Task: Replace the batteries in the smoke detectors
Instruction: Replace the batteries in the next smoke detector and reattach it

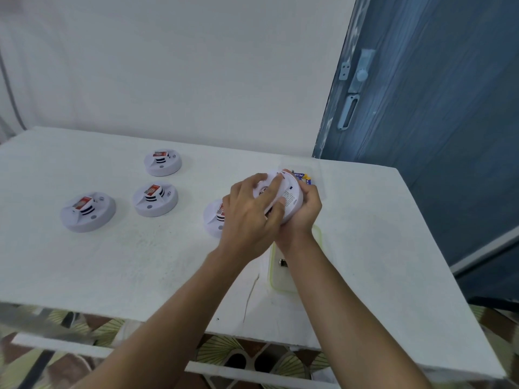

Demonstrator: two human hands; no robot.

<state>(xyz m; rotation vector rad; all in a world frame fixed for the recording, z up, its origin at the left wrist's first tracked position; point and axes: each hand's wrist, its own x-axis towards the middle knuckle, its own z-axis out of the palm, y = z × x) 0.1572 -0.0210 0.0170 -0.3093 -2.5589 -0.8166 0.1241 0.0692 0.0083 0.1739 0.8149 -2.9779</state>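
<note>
Right of centre, above the table (140, 262), we see both hands clamped on a white smoke detector (289, 196). The left hand (250, 217) has its fingers spread and curled over the top, and the right hand (304, 211) cups the far rim. They hide most of another detector (212, 220) and part of a green-rimmed container (280, 276). The held unit's label print is too small to read. Blue-and-yellow batteries (302, 175) behind it may read "PKCELL". At left, three open detectors (155, 199) show red-labelled batteries we cannot read.
</note>
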